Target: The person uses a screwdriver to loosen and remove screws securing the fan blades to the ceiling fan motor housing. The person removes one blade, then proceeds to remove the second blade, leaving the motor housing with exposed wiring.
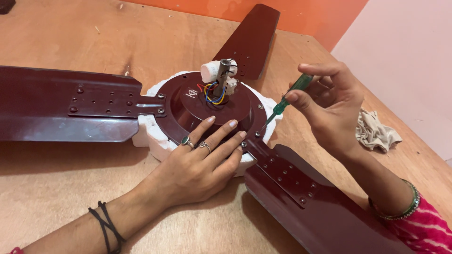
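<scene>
I see a maroon ceiling fan (207, 106) lying motor-up on a wooden table (61, 37), its round motor housing sitting at the centre of the view on a white foam block (150, 141). My left hand (197, 162) comes in from seven o'clock and lies flat on the housing, fingers spread and pressing down on its lower rim, holding nothing; two rings sit on those fingers and a black cord wraps the wrist. My right hand (332, 106) enters from four o'clock and pinches a green-handled screwdriver (285, 101) between thumb and fingertips, the other fingers curled close around it. The screwdriver slants down toward eight o'clock from that hand, and its tip meets a screw (257, 134) at the housing edge, where the blade bracket (287, 176) joins on, just beside my left fingertips. One fan blade (61, 103) runs out to nine o'clock, a second blade (252, 37) to one o'clock, and a third blade (325, 216) to five o'clock under my right forearm. On top of the motor, at twelve o'clock from my left hand, stand the short downrod stub (222, 75), a white capacitor (209, 71) and a loop of coloured wires (212, 93). A crumpled beige rag (374, 131) lies on the table at three o'clock, near my right wrist.
</scene>
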